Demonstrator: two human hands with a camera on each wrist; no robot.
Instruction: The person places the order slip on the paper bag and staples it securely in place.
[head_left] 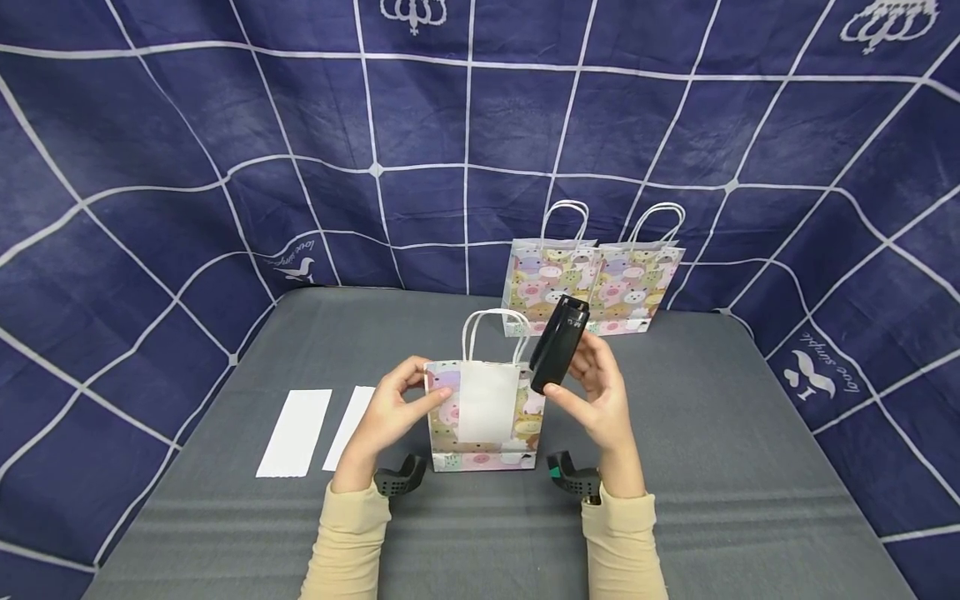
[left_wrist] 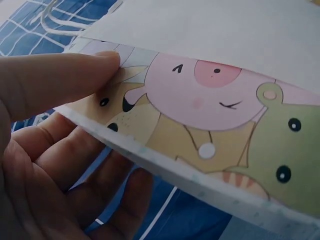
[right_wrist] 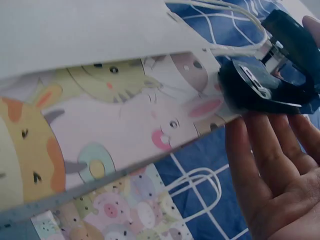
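A small gift bag (head_left: 444, 427) printed with cartoon animals stands upright on the grey surface, its white handles up. Over its front hangs a white paper strip (head_left: 487, 404). My left hand (head_left: 397, 412) pinches the bag's upper left side, thumb on the front and fingers behind. My right hand (head_left: 600, 396) holds a black stapler (head_left: 558, 343), thumb on one side and fingers on the other. In the right wrist view the stapler (right_wrist: 265, 87) is at the bag's side edge near the top, jaws apart; whether they touch the paper I cannot tell.
Two similar gift bags, one on the left (head_left: 551, 271) and one on the right (head_left: 630, 283), stand at the back against the blue checked cloth (head_left: 420, 208). On the grey table (head_left: 225, 517) to the left lie two white paper strips, one wide (head_left: 295, 433) and one partly hidden (head_left: 348, 429).
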